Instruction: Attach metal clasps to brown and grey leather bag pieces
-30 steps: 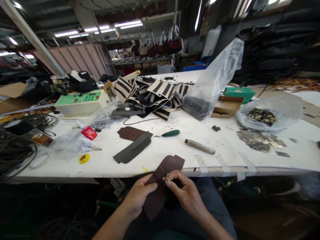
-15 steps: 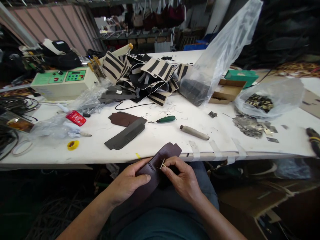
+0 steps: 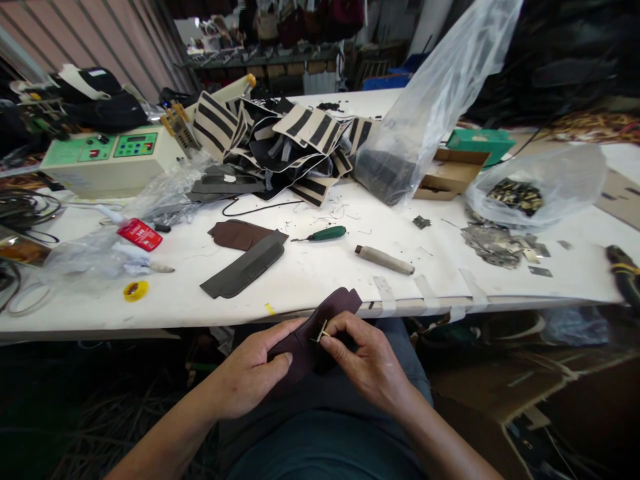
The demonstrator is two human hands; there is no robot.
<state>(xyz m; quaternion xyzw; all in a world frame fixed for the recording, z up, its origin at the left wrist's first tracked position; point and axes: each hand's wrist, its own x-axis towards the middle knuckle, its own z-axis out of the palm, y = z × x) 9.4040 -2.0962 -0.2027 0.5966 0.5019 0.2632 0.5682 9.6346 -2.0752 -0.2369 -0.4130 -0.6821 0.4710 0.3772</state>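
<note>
A dark maroon leather piece (image 3: pixel 336 304) is gripped at its left side by my left hand (image 3: pixel 255 367), thumb on top and fingers behind it. It is held over my lap, at the front edge of the table. In the fingertips of my right hand (image 3: pixel 367 357) is a small gold-and-silver metal clasp (image 3: pixel 323 331), close against the leather's face. Whether its prongs enter the leather I cannot tell. On the table beyond lie a dark grey leather piece (image 3: pixel 245 267) overlapping a brown one (image 3: pixel 235 235), a green-handled awl (image 3: pixel 326 233) and a grey, rod-like tool (image 3: pixel 385 259).
Striped panels (image 3: pixel 310 127) are heaped mid-table beside a tall clear plastic bag (image 3: pixel 435 100). At right are thin metal plates (image 3: pixel 493 245), a bag of metal fittings (image 3: pixel 515 197) and pliers (image 3: pixel 623 270). A control box (image 3: pixel 115 160), red glue bottle (image 3: pixel 140 234) and yellow tape roll (image 3: pixel 135 291) stand left.
My view has shifted slightly, so the table items sit a little further left. The clasp has tilted a little in my right fingers; both hands keep their holds.
</note>
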